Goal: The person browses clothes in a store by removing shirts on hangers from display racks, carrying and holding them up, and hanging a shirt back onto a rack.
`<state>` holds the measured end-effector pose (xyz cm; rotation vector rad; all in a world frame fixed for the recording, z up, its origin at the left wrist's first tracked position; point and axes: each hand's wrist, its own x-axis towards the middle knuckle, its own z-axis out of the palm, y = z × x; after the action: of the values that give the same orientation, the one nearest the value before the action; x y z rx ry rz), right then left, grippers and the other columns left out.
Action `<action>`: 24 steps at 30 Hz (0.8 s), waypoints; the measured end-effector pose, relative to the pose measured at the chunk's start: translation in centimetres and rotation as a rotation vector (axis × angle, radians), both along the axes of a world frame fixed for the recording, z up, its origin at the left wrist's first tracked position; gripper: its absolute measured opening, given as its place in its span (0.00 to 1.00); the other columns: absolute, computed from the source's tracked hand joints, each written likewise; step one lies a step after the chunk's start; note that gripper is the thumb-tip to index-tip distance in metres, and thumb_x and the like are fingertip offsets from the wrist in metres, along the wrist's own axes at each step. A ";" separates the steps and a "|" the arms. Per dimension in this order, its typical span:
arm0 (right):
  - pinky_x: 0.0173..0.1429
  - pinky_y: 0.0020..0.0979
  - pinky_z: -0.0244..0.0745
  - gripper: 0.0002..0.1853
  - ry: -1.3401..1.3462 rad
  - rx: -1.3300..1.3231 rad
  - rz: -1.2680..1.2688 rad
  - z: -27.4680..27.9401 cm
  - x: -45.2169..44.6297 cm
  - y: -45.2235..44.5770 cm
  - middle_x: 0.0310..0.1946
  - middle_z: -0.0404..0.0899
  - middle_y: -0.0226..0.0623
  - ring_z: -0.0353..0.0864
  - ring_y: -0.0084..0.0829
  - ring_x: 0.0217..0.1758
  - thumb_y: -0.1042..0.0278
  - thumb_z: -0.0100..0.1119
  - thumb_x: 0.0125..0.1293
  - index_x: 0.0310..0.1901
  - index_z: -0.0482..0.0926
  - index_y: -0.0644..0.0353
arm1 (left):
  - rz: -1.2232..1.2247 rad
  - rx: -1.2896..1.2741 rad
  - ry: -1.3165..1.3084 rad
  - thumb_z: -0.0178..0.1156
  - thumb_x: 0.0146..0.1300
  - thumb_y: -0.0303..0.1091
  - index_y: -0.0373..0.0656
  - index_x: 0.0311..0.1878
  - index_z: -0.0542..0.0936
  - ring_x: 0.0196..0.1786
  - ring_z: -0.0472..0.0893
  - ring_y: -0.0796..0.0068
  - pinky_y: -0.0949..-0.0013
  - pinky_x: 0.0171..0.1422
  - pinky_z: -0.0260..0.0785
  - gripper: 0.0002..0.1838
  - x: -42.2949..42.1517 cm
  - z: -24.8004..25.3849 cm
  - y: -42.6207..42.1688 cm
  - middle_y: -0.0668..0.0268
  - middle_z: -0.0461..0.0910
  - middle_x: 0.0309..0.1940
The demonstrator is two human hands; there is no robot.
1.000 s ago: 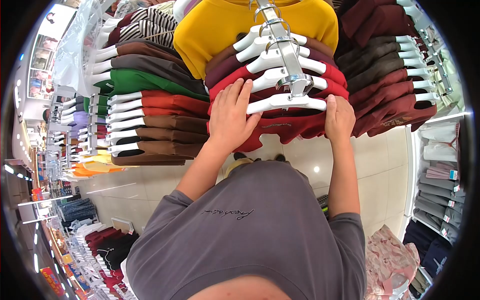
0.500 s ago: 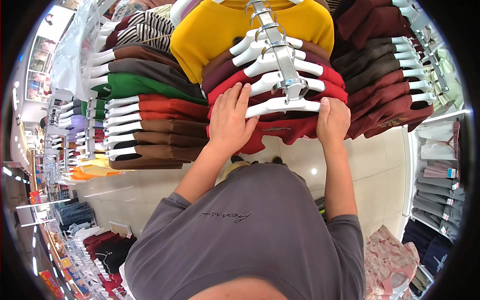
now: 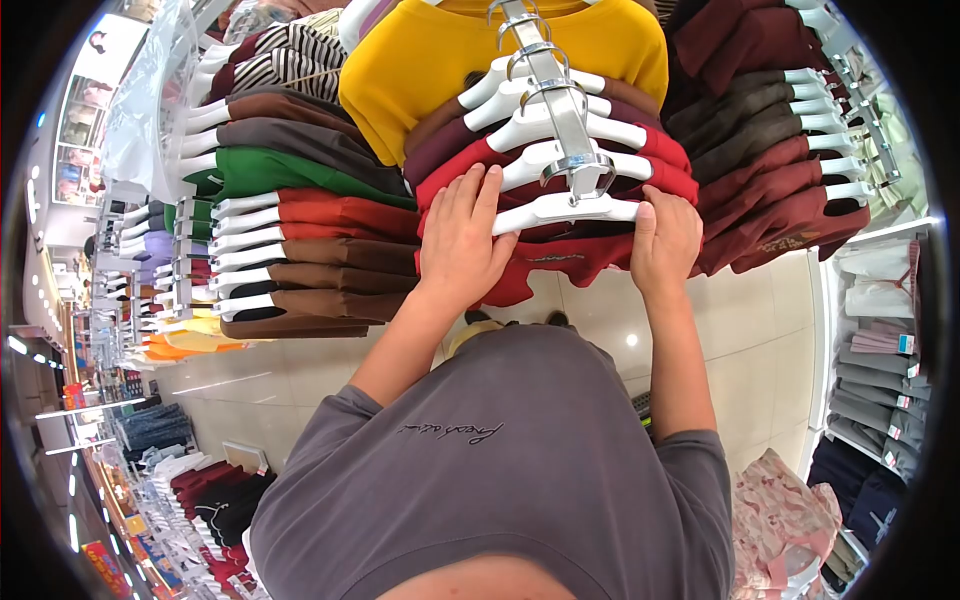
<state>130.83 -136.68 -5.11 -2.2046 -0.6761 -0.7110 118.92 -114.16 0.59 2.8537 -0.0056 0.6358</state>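
Observation:
A red shirt (image 3: pixel 540 272) hangs from a white hanger (image 3: pixel 565 209) at the front end of a metal display rail (image 3: pixel 556 110). My left hand (image 3: pixel 460 240) is closed over the garment's left shoulder, with thumb and fingers around the hanger's end. On the opposite shoulder, my right hand (image 3: pixel 666 240) grips the cloth, its thumb by the hanger's right tip. Directly behind hang another red shirt (image 3: pixel 660 178), darker tops and a yellow top (image 3: pixel 400 75), all on white hangers. The undersides of both hands are hidden.
To the left hang brown shirts (image 3: pixel 320 290), rust-red ones and a green one (image 3: pixel 290 175). Dark maroon shirts (image 3: pixel 780 220) hang on the right. Shelves with folded grey clothes (image 3: pixel 870 400) stand at far right. A pink patterned garment (image 3: pixel 785 510) is at lower right.
The right hand's fingers have shifted very slightly on the shirt's shoulder. Otherwise the hands, hanger and shirt look almost the same.

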 end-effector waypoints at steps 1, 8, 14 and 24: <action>0.58 0.45 0.66 0.18 -0.016 0.000 0.005 0.0 -0.1 0.1 0.39 0.80 0.41 0.76 0.44 0.47 0.56 0.46 0.73 0.47 0.80 0.63 | -0.002 0.000 0.000 0.66 0.52 0.32 0.34 0.68 0.65 0.62 0.71 0.43 0.51 0.66 0.63 0.38 0.0 -0.1 0.0 0.43 0.68 0.63; 0.66 0.47 0.63 0.19 -0.023 -0.012 0.065 0.3 -0.5 -0.6 0.47 0.79 0.44 0.75 0.45 0.54 0.58 0.52 0.69 0.54 0.76 0.64 | -0.002 -0.009 0.001 0.66 0.52 0.31 0.34 0.68 0.64 0.62 0.71 0.43 0.51 0.66 0.63 0.38 -0.1 0.1 -0.1 0.44 0.68 0.63; 0.70 0.49 0.62 0.22 -0.001 0.086 0.129 0.7 -1.1 -1.8 0.53 0.78 0.45 0.75 0.46 0.60 0.71 0.61 0.57 0.55 0.75 0.64 | -0.014 -0.016 -0.006 0.66 0.52 0.31 0.34 0.68 0.64 0.61 0.71 0.43 0.51 0.66 0.63 0.39 -0.1 0.1 0.0 0.43 0.68 0.63; 0.72 0.49 0.61 0.26 -0.054 -0.019 0.180 -0.6 -0.3 -2.9 0.57 0.78 0.46 0.75 0.44 0.62 0.71 0.64 0.57 0.59 0.75 0.63 | -0.016 -0.008 0.006 0.66 0.53 0.32 0.33 0.68 0.63 0.62 0.70 0.43 0.51 0.66 0.63 0.39 -0.2 0.1 0.0 0.42 0.67 0.63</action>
<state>130.49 -139.58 -5.72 -2.1148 -0.8998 -0.6758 118.75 -114.20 0.71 2.8447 -0.0244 0.6224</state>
